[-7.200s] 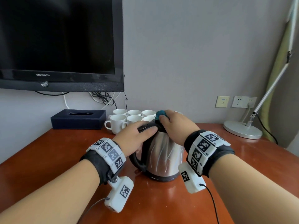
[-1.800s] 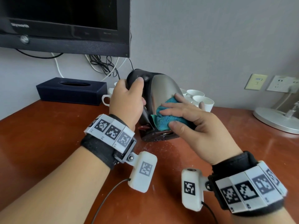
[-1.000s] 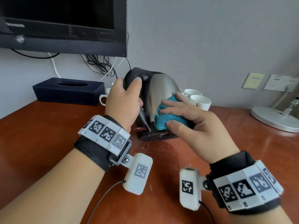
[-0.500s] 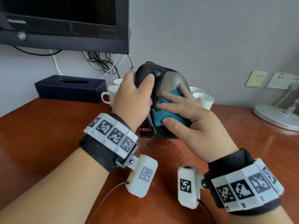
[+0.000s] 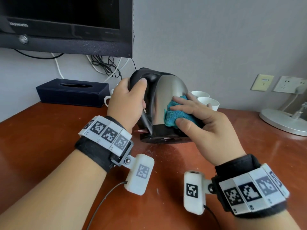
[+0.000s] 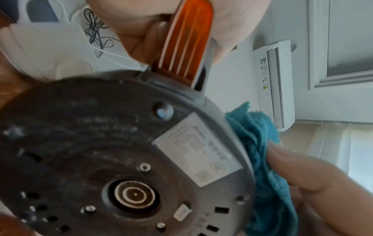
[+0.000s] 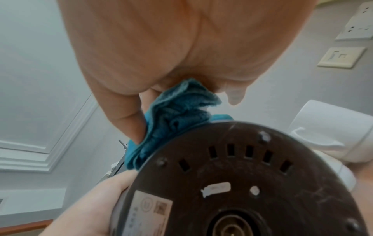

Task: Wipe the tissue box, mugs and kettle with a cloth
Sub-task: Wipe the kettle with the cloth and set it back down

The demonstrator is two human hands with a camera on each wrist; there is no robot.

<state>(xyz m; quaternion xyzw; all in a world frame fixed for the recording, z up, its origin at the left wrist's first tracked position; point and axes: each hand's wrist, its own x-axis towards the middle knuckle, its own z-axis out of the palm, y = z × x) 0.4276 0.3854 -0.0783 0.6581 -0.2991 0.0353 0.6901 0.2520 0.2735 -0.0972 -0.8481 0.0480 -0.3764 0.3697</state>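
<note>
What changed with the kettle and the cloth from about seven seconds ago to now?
The kettle was upright on the table with the cloth on its lid; now it is tipped back, base showing. The right hand brought the cloth down to the steel side. The left hand keeps gripping the handle. The tissue box and mugs stayed put.

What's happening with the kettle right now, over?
Left hand grips kettle handle, kettle tipped, base off the table. Right hand presses teal cloth on steel side. Mugs close behind; nothing blocking.
</note>
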